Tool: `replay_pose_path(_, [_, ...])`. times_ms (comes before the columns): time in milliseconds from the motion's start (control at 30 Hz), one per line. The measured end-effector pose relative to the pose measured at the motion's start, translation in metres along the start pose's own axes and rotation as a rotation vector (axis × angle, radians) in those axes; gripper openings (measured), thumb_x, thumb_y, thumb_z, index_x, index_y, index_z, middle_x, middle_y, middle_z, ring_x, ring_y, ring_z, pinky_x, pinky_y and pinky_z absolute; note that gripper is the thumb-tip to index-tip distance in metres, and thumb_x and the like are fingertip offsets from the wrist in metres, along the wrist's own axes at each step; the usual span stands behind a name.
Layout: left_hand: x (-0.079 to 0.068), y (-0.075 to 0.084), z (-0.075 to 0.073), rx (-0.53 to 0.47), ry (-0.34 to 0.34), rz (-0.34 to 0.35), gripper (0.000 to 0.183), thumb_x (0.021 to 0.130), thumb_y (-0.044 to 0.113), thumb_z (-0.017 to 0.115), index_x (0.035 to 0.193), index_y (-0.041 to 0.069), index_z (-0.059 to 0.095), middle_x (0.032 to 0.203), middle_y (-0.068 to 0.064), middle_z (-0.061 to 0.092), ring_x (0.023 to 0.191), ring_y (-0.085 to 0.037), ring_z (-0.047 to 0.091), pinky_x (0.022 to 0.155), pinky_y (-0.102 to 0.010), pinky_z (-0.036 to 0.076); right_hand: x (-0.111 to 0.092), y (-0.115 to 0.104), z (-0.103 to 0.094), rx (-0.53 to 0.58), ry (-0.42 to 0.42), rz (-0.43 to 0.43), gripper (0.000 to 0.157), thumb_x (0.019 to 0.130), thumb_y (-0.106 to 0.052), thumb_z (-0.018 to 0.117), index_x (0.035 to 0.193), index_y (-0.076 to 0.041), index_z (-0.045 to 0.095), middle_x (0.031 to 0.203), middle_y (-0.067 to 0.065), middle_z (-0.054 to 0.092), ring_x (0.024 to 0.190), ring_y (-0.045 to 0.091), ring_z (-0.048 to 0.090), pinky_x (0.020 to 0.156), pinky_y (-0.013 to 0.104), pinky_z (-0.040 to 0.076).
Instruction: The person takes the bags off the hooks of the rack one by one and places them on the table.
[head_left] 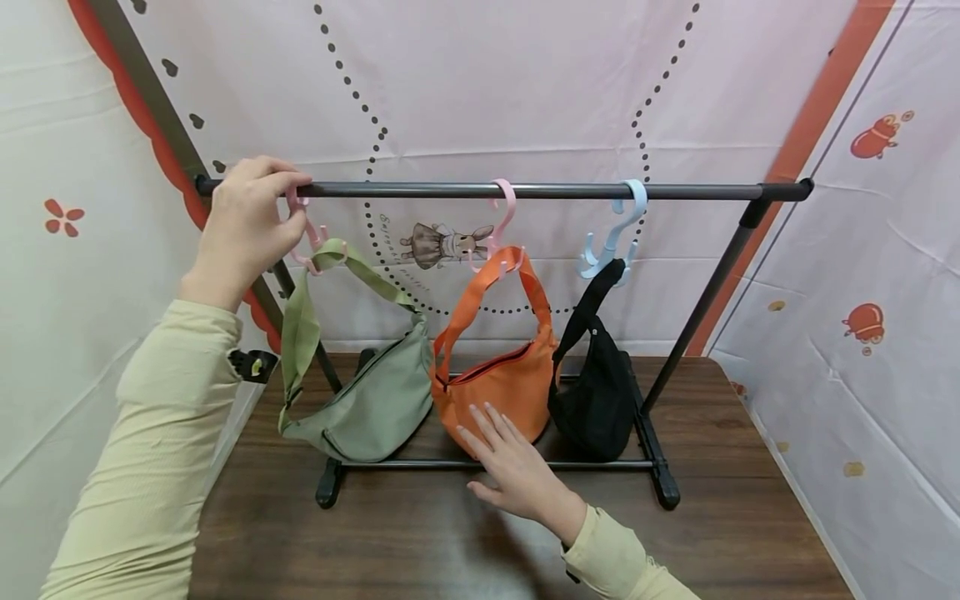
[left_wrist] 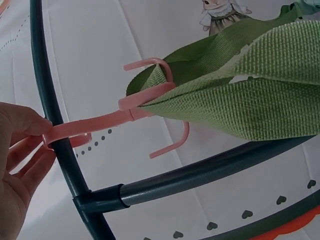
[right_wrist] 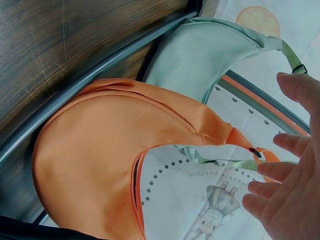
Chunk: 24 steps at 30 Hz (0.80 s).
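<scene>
a brown wood-grain table (head_left: 750,500) fills the lower part of the head view, boxed in by printed cloth: a pale left sheet (head_left: 75,333) with a red flower, a pinkish back sheet (head_left: 510,83) with dotted lines and a rabbit print (head_left: 450,244), and a white right sheet (head_left: 915,217) with small red figures.

on the table stands a black rack (head_left: 420,190). at the left end of its top bar the left hand (head_left: 247,229) pinches the top of a pink hook (left_wrist: 100,122) between thumb and fingers, hiding part of the bar. from this hook the green bag (head_left: 382,404) hangs by its strap, its body low, near the bottom rail. next, a second pink hook (head_left: 510,208) carries the orange bag (head_left: 517,379). the right hand (head_left: 517,475), released and holding nothing, fingers straight, blocks the orange bag's lower front in the head view; whether it touches cannot be told. farther right, a blue hook (head_left: 618,229) bears the black bag (head_left: 600,400).

small lettering curves beside the rabbit print, too faint to read surely.
</scene>
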<state>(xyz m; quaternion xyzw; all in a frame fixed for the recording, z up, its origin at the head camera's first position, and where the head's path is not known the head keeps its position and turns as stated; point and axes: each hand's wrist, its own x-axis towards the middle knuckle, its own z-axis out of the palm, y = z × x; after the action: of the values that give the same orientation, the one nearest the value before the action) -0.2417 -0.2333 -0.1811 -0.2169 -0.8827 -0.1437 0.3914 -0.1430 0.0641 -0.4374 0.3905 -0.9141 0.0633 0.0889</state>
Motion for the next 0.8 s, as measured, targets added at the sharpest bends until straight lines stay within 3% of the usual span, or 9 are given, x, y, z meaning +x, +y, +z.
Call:
replay_pose_path(333, [-0.001, -0.002, -0.001, 0.012, 0.001, -0.002, 0.023, 0.081, -0.005, 0.054, 0.100, -0.011, 0.065, 0.099, -0.022, 0.061, 0.093, -0.036, 0.051, 0.077, -0.045, 0.038, 0.018, -0.006, -0.007, -0.019, 0.067, -0.081, 0.069, 0.083, -0.042, 0.062, 0.139, -0.012, 0.037, 0.147, 0.017, 0.028, 0.136, 0.033, 0.023, 0.109, 0.042, 0.028])
replay_pose_path(800, [-0.003, -0.004, 0.000, -0.001, 0.003, 0.005, 0.025, 0.079, -0.007, 0.055, 0.101, -0.012, 0.064, 0.099, -0.022, 0.061, 0.093, -0.037, 0.050, 0.078, -0.044, 0.038, 0.087, -0.016, -0.043, -0.112, 0.143, -0.242, 0.053, 0.086, -0.031, 0.060, 0.132, -0.010, 0.046, 0.143, 0.015, 0.035, 0.134, 0.027, 0.031, 0.109, 0.037, 0.030])
